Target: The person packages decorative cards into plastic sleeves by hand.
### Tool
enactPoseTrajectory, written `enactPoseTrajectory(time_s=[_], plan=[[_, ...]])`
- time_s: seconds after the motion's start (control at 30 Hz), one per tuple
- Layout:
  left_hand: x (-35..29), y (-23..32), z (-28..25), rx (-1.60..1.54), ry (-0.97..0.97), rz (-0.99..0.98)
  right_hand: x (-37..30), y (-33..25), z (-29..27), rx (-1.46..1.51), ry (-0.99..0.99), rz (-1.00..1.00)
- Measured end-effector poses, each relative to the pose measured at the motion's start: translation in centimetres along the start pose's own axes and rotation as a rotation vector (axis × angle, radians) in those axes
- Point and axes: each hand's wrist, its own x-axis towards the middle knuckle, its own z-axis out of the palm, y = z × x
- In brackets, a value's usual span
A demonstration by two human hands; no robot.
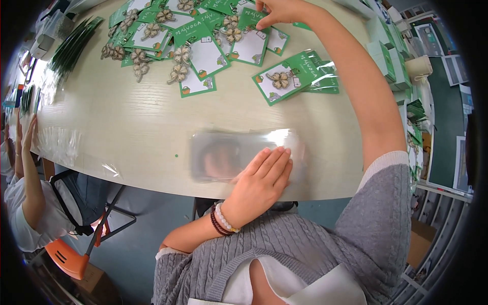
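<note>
- Resting flat, the left hand (256,187) touches the clear plastic sleeves (213,140) near the table's edge (152,184), fingers straight and close together.
- The right hand (287,12) reaches a green-and-white card (250,50), thumb and forefinger slightly apart; whether they grip it, I cannot tell.
- Clover-shaped charms (233,34) lie among the piled cards.
- Nearer the sleeves lies a separate charm-bearing card (301,67).
</note>
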Motion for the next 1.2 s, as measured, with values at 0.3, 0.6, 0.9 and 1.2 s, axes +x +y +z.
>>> enactPoseTrajectory(time_s=[0.3,0.6,0.9,1.2], plan=[[-0.3,-0.1,0.4,-0.250,0.104,-0.072,-0.2,-0.3,1.4,0.077,-0.019,0.063],[-1.2,-0.3,-1.0,-0.668,0.426,-0.390,-13.5,-8.8,-3.9,0.344,0.003,0.114],[-0.7,0.8,-1.0,-1.027,0.583,-0.570,-28.1,-11.0,2.5,0.977,0.342,0.260],[-0.3,1.2,0.6,-0.528,0.626,-0.262,-30.8,-16.3,13.0,1.462,0.732,0.306]])
